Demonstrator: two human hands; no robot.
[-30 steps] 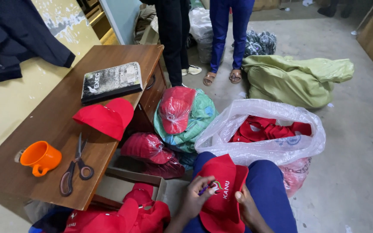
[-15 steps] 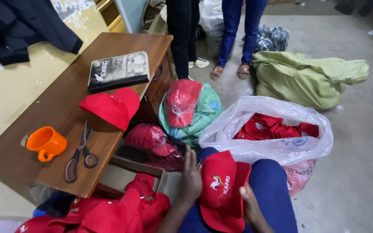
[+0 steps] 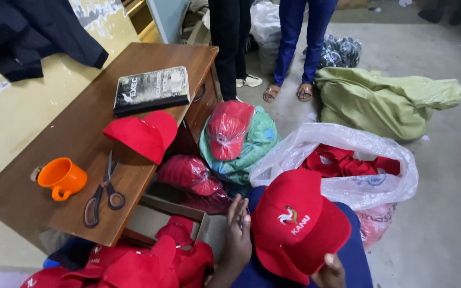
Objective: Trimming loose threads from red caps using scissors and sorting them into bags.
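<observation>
A red cap with a small white emblem lies on my lap, its brim pointing down toward me. My left hand rests against the cap's left edge with fingers stretched upward. My right hand holds the brim from below at the bottom of the view; only a thumb and knuckles show. A pile of red caps sits beside my left arm at the lower left.
A wooden desk at left carries an orange mug, scissors, a red cap and a dark book. A clear plastic bag of red caps, wrapped cap bundles, a green sack and two standing people's legs lie ahead.
The cap has turned on my lap so its crown and emblem face up. My left hand has slid to its left edge with the fingers spread. The view has tilted slightly downward.
</observation>
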